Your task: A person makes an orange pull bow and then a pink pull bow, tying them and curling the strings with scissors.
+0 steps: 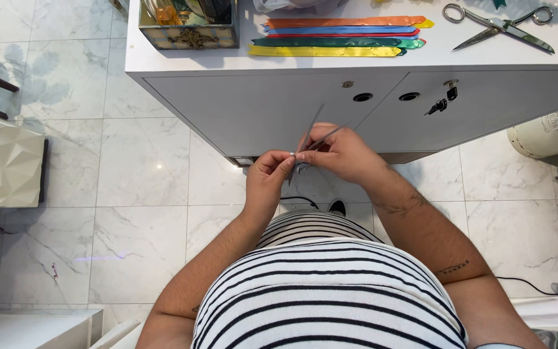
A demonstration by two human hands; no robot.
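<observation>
Head view: left hand point(267, 173) and right hand point(342, 154) meet mid-frame, both pinched shut on thin grey strips point(313, 134) fanning toward 12–1 o'clock. Folding looks barely started: strips mostly straight. Coloured strips point(337, 37) wait on the white cabinet point(279, 106) at 12; scissors point(498, 26) at 2. Fingertip grip is hard to make out; strip count unclear.

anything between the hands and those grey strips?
Nothing visible. Both the left hand and right hand already pinch the thin grey strips directly, held in the air in front of the white cabinet.
</observation>
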